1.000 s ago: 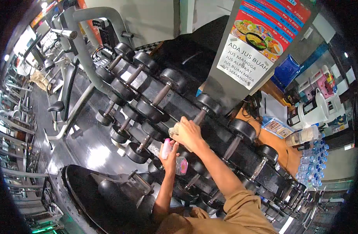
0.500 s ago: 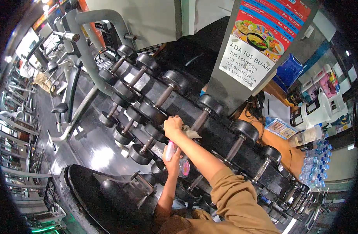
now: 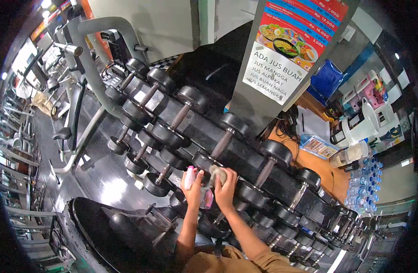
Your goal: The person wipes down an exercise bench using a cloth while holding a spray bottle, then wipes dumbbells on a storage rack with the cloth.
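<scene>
My left hand (image 3: 193, 190) is closed around a spray bottle with a pink and white head (image 3: 189, 178); its clear lower part with a pink label (image 3: 208, 199) shows to the right of the wrist. Close by, my right hand (image 3: 226, 187) grips a crumpled grey-beige cloth (image 3: 216, 174). Both hands are over the near side of a dumbbell rack. Just beyond the cloth lies a black dumbbell with a grey handle (image 3: 223, 144), its near head right at the cloth's edge. Another dumbbell (image 3: 265, 173) rests to the right.
More dumbbells (image 3: 180, 116) line the black rack (image 3: 204, 123) in tiers. A padded black bench (image 3: 104, 227) stands at lower left, a grey machine frame (image 3: 95, 27) beyond. A menu sign (image 3: 275, 75), wooden counter (image 3: 325, 170) and water bottles (image 3: 363, 186) are at right.
My right hand has drawn back toward me from above the dumbbell, bringing the cloth beside the spray bottle. The left hand keeps hold of the bottle. The view has shifted slightly.
</scene>
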